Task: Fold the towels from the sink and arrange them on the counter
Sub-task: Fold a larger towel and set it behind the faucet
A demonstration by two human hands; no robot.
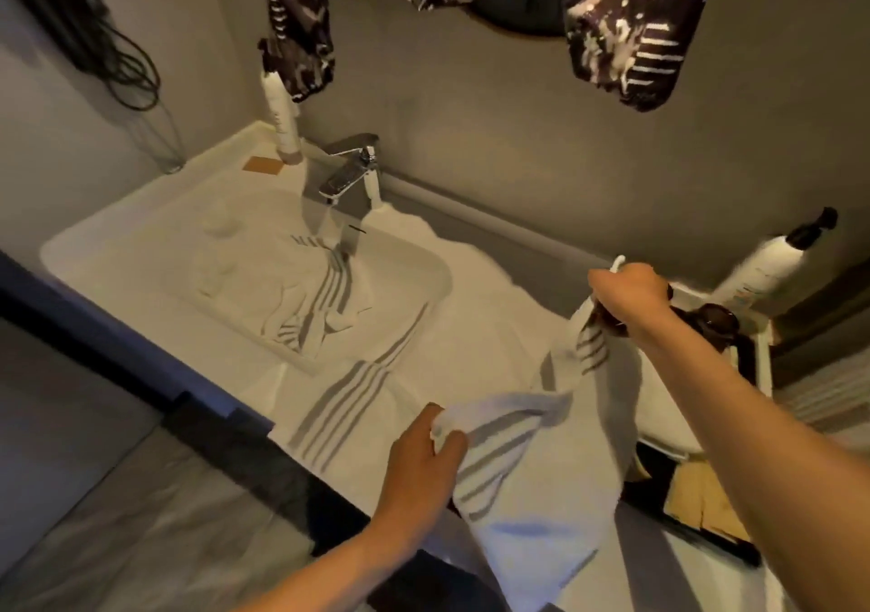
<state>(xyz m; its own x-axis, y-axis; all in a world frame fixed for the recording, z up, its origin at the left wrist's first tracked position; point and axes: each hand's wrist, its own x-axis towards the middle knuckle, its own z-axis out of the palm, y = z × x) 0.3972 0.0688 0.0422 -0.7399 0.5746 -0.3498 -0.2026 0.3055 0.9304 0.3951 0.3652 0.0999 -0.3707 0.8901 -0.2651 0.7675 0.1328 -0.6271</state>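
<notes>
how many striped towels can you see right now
3: one towel crumpled in the sink, one spread flat on the counter, one held up between the left hand and right hand. More may be hidden.

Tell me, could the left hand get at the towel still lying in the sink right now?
Probably not at once. The left hand is busy gripping a corner of the striped towel that the right hand also holds up. The path to the sink towel looks open, but it must let go first.

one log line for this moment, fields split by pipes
left hand: grips striped towel | right hand: grips same towel, raised | sink: towel left inside | counter: one towel spread flat
</notes>
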